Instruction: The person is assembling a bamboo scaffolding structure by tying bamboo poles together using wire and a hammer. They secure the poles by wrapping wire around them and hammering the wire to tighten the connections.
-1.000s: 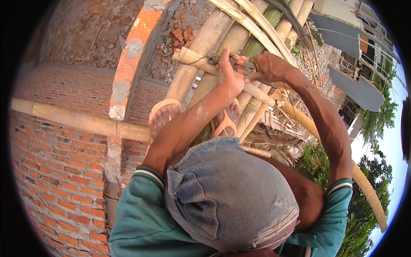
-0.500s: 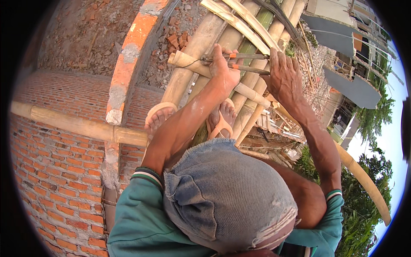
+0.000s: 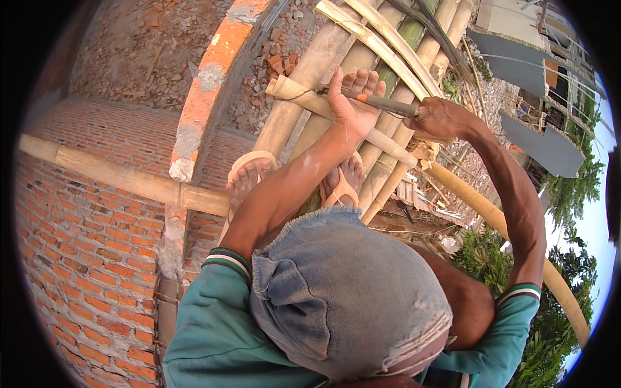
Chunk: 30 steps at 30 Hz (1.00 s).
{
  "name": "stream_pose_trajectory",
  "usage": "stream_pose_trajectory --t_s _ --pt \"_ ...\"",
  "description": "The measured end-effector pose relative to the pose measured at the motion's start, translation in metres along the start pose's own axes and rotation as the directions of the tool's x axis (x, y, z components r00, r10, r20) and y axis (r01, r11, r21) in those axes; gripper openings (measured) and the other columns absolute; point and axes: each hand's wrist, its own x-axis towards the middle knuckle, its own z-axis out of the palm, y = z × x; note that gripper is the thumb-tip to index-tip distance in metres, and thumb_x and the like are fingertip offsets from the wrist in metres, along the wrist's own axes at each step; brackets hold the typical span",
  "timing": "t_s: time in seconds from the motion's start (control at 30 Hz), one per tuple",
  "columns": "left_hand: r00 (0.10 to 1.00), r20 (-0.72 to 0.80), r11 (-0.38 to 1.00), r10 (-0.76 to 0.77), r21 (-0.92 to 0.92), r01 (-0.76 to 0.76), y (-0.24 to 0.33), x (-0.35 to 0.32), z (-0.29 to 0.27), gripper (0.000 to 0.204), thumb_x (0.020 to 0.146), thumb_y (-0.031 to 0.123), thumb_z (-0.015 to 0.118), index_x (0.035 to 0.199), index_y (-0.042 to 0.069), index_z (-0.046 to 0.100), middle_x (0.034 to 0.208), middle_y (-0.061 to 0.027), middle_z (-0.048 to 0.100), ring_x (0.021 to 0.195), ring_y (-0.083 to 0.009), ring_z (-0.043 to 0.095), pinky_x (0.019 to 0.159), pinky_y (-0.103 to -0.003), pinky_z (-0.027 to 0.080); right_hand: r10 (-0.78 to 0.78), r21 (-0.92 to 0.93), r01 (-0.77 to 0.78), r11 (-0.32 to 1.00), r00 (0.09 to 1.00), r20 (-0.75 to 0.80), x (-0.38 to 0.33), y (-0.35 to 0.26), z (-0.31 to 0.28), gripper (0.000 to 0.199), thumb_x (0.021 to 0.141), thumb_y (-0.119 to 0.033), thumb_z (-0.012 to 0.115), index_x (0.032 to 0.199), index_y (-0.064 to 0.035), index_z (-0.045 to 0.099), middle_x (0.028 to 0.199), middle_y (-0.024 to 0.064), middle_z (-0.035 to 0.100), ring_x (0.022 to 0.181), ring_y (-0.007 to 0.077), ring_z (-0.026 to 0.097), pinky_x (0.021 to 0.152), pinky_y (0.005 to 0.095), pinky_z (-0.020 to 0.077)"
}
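My right hand (image 3: 443,119) is closed round the long handles of pincers (image 3: 388,105), which have orange bands and dark ends. My left hand (image 3: 356,107) is turned palm up, its fingers stretched apart, close to the head end of the tool. That end is mostly hidden behind the left hand. Below both hands a short bamboo crosspiece (image 3: 301,97) lies across several thick bamboo poles (image 3: 281,132). Thin dark wire (image 3: 312,94) loops round the crosspiece near its left end.
My sandalled feet (image 3: 343,184) stand on the poles. Split bamboo strips (image 3: 381,45) and a dark bundle of wire (image 3: 446,42) lie ahead. A brick wall (image 3: 97,258) and a horizontal bamboo pole (image 3: 116,174) are at left. Rubble lies below; a bent bamboo pole (image 3: 472,197) runs right.
My left fingers have opened from the tool into a flat palm. My right hand has moved right and brought the spread handles together.
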Motion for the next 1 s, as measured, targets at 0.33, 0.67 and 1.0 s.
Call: stream_pose_trajectory --t_s 0.33,0.67,1.0 --pt "0.979 -0.2 0.999 -0.033 -0.017 0.031 0.005 0.015 0.031 0.049 0.093 0.056 0.069 0.098 0.011 0.052 0.087 -0.0012 0.059 0.089 -0.0205 0.063 0.091 -0.045 0.053 -0.372 -0.512 0.114 0.851 0.819 -0.437 0.015 -0.014 -0.045 0.053 0.092 -0.042 0.07 0.133 -0.0076 0.062 0.106 0.011 0.068 0.105 0.0276 0.065 0.093 0.0466 0.0491" --pt "0.926 -0.366 0.996 -0.093 -0.045 0.082 0.014 0.017 0.045 0.06 0.092 0.069 0.063 0.099 0.011 0.051 0.098 -0.0026 0.056 0.087 -0.0227 0.056 0.084 -0.043 0.054 -0.636 -0.839 -0.12 0.53 0.599 -0.487 0.025 -0.018 -0.013 0.083 0.086 -0.029 0.071 0.158 -0.01 0.034 0.135 0.008 0.054 0.128 0.0216 0.05 0.099 0.0407 0.0443" --pt "0.906 -0.415 0.994 -0.078 0.04 0.104 0.017 0.016 0.056 0.067 0.09 0.077 0.058 0.1 0.01 0.053 0.104 -0.0052 0.058 0.093 -0.0204 0.06 0.086 -0.041 0.054 -0.728 -0.866 0.01 0.499 0.547 -0.413 0.036 -0.006 -0.044 0.066 0.092 -0.022 0.061 0.152 -0.0056 0.042 0.116 0.0067 0.057 0.107 0.02 0.056 0.091 0.036 0.0457"
